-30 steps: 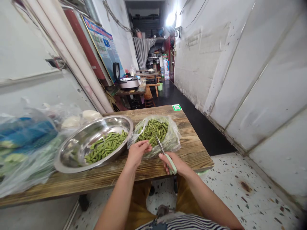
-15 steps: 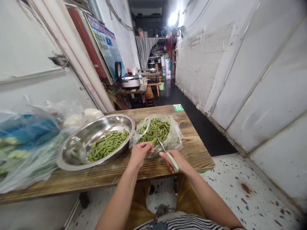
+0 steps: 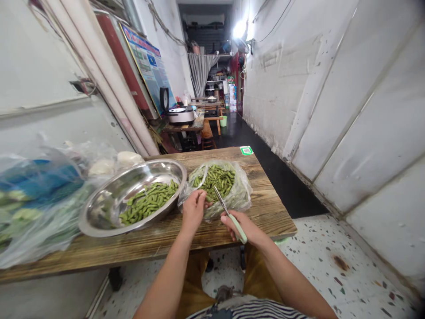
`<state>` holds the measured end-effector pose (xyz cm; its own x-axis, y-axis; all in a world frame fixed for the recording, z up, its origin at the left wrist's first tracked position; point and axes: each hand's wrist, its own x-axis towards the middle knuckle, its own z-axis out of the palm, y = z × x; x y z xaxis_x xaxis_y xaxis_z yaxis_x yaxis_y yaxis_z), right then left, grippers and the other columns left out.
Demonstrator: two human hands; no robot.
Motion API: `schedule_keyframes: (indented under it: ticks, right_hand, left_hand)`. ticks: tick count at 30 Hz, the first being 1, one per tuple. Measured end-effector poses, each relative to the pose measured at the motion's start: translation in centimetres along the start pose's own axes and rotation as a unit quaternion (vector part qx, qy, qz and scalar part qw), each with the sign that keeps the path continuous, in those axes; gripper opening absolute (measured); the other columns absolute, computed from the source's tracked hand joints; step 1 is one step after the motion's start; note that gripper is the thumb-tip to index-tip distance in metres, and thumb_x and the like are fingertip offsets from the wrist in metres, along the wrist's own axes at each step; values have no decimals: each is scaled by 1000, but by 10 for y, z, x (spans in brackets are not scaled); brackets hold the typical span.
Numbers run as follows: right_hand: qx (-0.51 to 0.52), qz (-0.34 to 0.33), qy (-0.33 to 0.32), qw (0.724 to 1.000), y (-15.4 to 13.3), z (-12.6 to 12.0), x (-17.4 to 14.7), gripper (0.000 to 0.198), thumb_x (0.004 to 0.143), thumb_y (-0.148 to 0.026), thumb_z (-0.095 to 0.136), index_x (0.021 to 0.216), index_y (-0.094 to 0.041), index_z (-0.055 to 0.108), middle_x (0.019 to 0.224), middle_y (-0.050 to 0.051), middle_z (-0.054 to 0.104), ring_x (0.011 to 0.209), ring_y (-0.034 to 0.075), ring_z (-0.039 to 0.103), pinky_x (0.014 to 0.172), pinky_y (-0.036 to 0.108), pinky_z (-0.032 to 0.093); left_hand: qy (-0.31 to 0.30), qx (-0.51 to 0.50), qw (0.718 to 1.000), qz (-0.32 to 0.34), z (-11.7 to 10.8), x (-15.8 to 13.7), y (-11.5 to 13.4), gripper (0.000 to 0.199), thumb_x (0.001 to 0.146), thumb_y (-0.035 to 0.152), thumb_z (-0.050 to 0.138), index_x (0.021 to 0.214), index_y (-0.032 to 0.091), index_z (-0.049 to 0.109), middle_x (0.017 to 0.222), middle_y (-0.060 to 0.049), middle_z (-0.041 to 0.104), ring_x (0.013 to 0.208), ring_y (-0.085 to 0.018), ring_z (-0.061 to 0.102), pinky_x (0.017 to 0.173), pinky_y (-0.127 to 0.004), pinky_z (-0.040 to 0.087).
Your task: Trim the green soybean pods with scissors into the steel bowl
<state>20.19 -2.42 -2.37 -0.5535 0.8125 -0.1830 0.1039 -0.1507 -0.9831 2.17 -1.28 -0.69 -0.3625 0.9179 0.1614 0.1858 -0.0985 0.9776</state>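
My right hand (image 3: pixel 239 225) is wrapped round the pale green handle of a pair of scissors (image 3: pixel 236 225). Its blades point up and left over a clear plastic bag (image 3: pixel 244 188) full of green edamame pods (image 3: pixel 217 179). At the bag's near left edge, my left hand (image 3: pixel 194 208) has its thumb and fingers pinched together; what lies between the fingertips is hidden. To the left stands a wide steel basin (image 3: pixel 99 195), tilted in view, with a heap of edamame pods (image 3: pixel 149 201) in it.
A wooden table (image 3: pixel 265 208) bears all this. Plastic bags (image 3: pixel 36 199) with vegetables crowd its left end. A green QR-code sticker (image 3: pixel 246 150) marks the far right corner. Farther back are a rice cooker (image 3: pixel 181 116) on another table and a green bucket (image 3: pixel 223 120).
My left hand has turned and drawn slightly away from the scissor blades, its fingers curling in more. The scissors have shifted very little. Basin and bag remain where they were.
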Motion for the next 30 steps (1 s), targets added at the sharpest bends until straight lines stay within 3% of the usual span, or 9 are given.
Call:
schedule_keyframes:
  ticks: [3,6,8,11,14,17,19,25,30]
  right_hand:
    - [-13,-10,5,1000,-2,0,0,45,78,-62,57,92,-19,53,53,-9,43,37,6,40,34,17,36]
    - [-23,-15,8,1000,0,-1,2,45,79,-62,56,91,-19,53,52,-8,43,37,7,41,35,18,36]
    - [-30,-13,15,999,3,-1,5,44,80,-62,55,89,-19,53,51,-8,44,37,7,42,34,18,36]
    - [-36,-7,30,999,6,-3,7,43,80,-63,55,86,-20,53,50,-7,44,36,8,42,33,18,36]
    - [-34,-9,34,999,6,-5,6,43,79,-63,55,83,-20,53,50,-7,44,36,8,43,33,18,36]
    - [-29,-3,29,999,5,-5,6,42,78,-62,57,82,-21,52,49,-8,43,35,8,41,33,19,37]
    - [-26,4,24,999,5,-5,6,41,78,-61,58,81,-21,52,48,-8,42,34,7,40,33,19,36]
    - [-62,10,23,998,8,-9,4,42,77,-61,60,86,-20,55,50,-8,43,35,7,41,33,17,33]
    - [-84,-4,-2,996,6,-12,0,43,77,-61,60,87,-19,57,47,-8,42,36,7,42,34,17,33]
  left_hand:
    - [-8,54,998,23,-1,0,-3,29,75,42,62,92,17,64,59,2,62,53,-14,58,58,-26,46]
    - [-6,65,998,17,-2,1,-5,27,75,38,61,87,15,65,66,-2,67,59,-16,62,61,-26,47]
    - [15,136,990,45,-3,2,-3,22,76,36,58,80,16,68,74,-5,70,68,-18,64,67,-28,47]
    - [21,276,958,69,-4,1,3,25,79,36,54,79,18,71,78,-6,72,71,-19,63,70,-29,44]
    - [-36,405,913,35,-2,-2,7,34,82,44,51,71,19,71,69,-7,69,66,-20,61,64,-29,41]
    - [-80,466,881,34,3,-2,5,28,77,42,58,72,19,72,71,-8,69,71,-22,62,65,-29,40]
    - [-88,454,885,58,5,-1,2,21,76,35,61,79,18,73,78,-8,69,75,-22,62,68,-29,42]
    - [-33,333,940,74,0,0,2,24,81,32,56,92,18,72,96,-9,72,88,-23,64,82,-34,46]
    - [-78,293,941,149,-9,-2,7,27,85,32,50,96,21,73,98,-8,73,93,-22,63,88,-35,45]
